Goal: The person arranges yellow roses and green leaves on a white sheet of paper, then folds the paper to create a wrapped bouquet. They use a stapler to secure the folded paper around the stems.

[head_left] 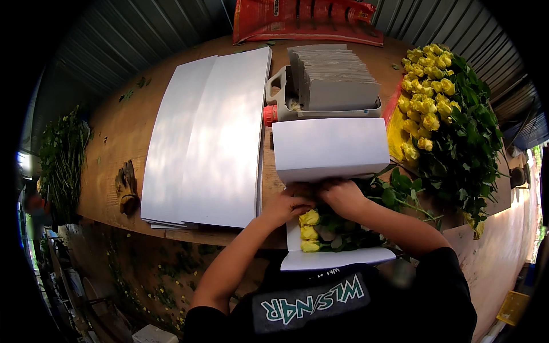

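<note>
A white paper sheet (pixel 331 146) lies in front of me, its far part bent up and its near edge turned up by my shirt. On it rest yellow roses (pixel 309 232), heads to the left, with dark green leaves and stems reaching right. My left hand (pixel 287 206) is at the far rose heads, fingers curled; what lies inside them is hidden. Beside it, my right hand (pixel 343 198) is closed at the fold of the sheet above the leaves. Its fingertips are in shadow, and I cannot make out what they hold.
A stack of large white sheets (pixel 211 143) lies left. Beyond my hands, a cut-open plastic jug (pixel 334 114) holds many grey cards (pixel 340 86). A big pile of yellow roses (pixel 426 106) is on the right. Gloves (pixel 127 186) and green stems (pixel 63 166) lie farther left.
</note>
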A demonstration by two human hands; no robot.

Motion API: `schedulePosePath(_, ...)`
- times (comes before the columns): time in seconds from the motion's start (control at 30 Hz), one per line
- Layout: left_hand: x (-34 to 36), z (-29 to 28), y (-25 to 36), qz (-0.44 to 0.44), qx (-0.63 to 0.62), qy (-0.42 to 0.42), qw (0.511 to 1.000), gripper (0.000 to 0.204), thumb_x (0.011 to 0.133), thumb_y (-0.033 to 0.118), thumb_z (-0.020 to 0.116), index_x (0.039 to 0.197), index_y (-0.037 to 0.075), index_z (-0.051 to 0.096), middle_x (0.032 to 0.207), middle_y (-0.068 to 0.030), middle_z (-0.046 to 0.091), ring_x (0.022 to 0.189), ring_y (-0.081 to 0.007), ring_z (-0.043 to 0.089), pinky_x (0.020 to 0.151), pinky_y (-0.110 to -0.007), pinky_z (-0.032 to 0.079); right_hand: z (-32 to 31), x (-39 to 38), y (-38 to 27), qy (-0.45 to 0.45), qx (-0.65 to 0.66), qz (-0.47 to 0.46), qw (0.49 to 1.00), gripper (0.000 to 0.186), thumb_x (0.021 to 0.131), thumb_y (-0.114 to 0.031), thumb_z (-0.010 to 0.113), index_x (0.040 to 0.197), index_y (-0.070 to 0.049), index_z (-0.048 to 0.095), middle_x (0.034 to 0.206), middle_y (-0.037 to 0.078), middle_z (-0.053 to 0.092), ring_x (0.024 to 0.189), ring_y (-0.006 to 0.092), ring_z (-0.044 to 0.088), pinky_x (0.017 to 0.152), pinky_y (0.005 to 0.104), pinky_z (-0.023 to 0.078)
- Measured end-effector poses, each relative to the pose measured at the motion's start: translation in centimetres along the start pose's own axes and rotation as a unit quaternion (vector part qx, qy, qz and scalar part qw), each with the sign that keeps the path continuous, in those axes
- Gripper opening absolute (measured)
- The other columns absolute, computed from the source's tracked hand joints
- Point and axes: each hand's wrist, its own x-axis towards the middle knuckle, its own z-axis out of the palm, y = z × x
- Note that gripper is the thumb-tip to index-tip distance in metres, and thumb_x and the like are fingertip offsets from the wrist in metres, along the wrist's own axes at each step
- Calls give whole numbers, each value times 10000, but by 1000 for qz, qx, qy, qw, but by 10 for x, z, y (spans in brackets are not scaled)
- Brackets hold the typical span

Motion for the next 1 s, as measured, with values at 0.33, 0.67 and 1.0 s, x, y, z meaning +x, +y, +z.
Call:
schedulePosePath(0.33, 3, -4, 8, -48, -31, -18, 998, 196, 740, 179, 637, 935, 173, 658, 1181, -31, 468, 1021, -204, 504, 835, -304, 450, -18, -12, -22, -160, 60, -59, 983, 112, 685, -169, 547, 671, -74, 605, 723, 66, 566, 674, 221, 590, 550, 333, 469)
schedulePosePath(0.67, -7, -1, 7, 8, -130, 105, 986, 185, 769, 174, 586, 939, 135, 650, 1115, -27, 537, 876, -180, 577, 759, -283, 465, -22, -6, -22, -170, 41, -66, 982, 171, 710, -242, 574, 660, -83, 609, 697, 58, 568, 678, 214, 589, 568, 325, 460)
schedulePosePath(1.0, -29, -22, 29, -137, -80, 128, 979, 157, 753, 130, 620, 889, 53, 627, 930, -72, 574, 787, -158, 565, 651, -240, 451, -26, -6, -21, -168, 46, -75, 982, 180, 689, -269, 618, 660, -92, 597, 675, 40, 552, 664, 207, 583, 567, 321, 457)
